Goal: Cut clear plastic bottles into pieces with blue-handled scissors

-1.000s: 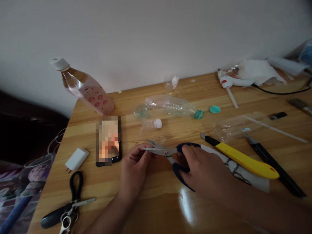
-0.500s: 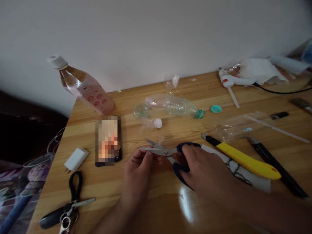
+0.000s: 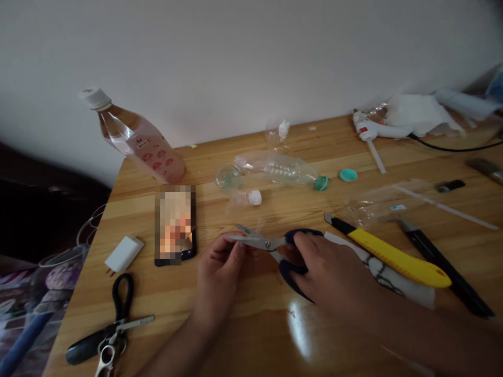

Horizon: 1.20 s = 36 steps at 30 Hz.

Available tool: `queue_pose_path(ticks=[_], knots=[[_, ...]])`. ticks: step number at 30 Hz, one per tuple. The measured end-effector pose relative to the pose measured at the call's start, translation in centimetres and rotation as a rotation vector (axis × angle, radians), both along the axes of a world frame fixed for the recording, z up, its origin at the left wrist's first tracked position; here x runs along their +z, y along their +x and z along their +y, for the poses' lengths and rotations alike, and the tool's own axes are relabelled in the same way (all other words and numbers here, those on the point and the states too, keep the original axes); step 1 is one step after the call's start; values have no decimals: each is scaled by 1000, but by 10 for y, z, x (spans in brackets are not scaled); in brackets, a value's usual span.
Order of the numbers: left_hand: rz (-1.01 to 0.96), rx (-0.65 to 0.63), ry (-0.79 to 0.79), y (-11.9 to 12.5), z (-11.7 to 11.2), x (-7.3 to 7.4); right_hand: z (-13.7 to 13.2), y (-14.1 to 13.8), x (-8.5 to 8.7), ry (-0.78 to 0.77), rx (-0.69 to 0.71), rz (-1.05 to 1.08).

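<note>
My right hand grips the dark blue handles of a pair of scissors, whose silver blades are slightly parted and point left. My left hand is curled in a pinch right at the blade tips, holding a small clear plastic piece that is hard to make out. Both hands rest low over the wooden table near its middle.
A pink drink bottle leans at the back left. A phone, a white charger and black-handled shears lie left. Cut clear bottle parts, a teal cap, a yellow utility knife and a glue gun lie behind and right.
Hardly anything differs: my left hand's fingers shifted slightly at the blade tips, and the view drifted a little. The scissors stay in the same place.
</note>
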State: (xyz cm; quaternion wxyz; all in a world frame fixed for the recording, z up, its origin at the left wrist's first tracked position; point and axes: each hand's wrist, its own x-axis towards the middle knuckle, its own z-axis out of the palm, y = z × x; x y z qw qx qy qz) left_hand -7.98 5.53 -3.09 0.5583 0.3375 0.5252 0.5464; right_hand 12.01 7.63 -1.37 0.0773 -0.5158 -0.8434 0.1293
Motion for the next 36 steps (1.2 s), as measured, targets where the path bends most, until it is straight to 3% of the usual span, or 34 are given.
queue_pose_path(ticks=[6,17,25,36], knots=[[-7,-35,8,-4,4,0,2,-1,1,-12,-43,-39],[21,-105,36,-7,11,5,6,2,1,69,15,-23],[-84,-242,66,-19,17,4,7,4,4,-10,-3,-1],[-76,-300,7,-26,20,6,11,8,5,-23,59,-26]])
